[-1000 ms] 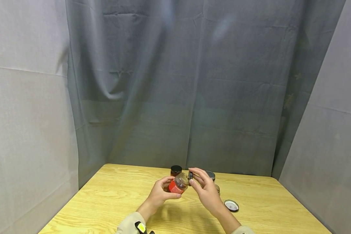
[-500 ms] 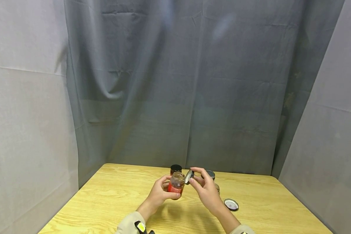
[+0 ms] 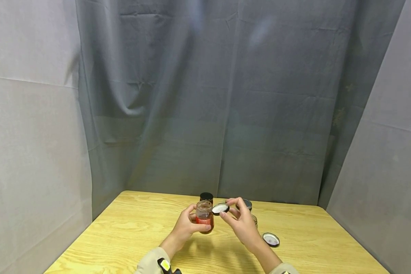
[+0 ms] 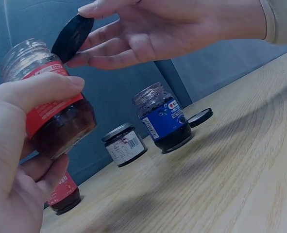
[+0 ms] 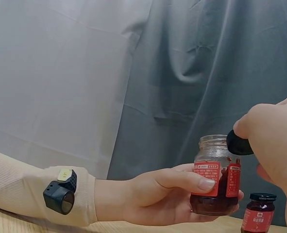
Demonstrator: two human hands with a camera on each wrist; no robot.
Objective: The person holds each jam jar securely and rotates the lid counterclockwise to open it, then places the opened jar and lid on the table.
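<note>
My left hand grips a glass jar with a red label, upright and lidless, just above the wooden table. The same jar shows dark contents at its bottom. My right hand pinches a round black lid with its white underside turned up, close to the right of the jar's mouth. The lid is apart from the rim.
Behind my hands stand a small black-lidded jar, a lidded jar and an open blue-labelled jar. A loose lid lies on the table to the right. Grey curtains close off the back and sides.
The left hand has tipped the jar from tilted to upright and lowered it a little. The right hand has turned the lid from edge-on to flat, white side up.
</note>
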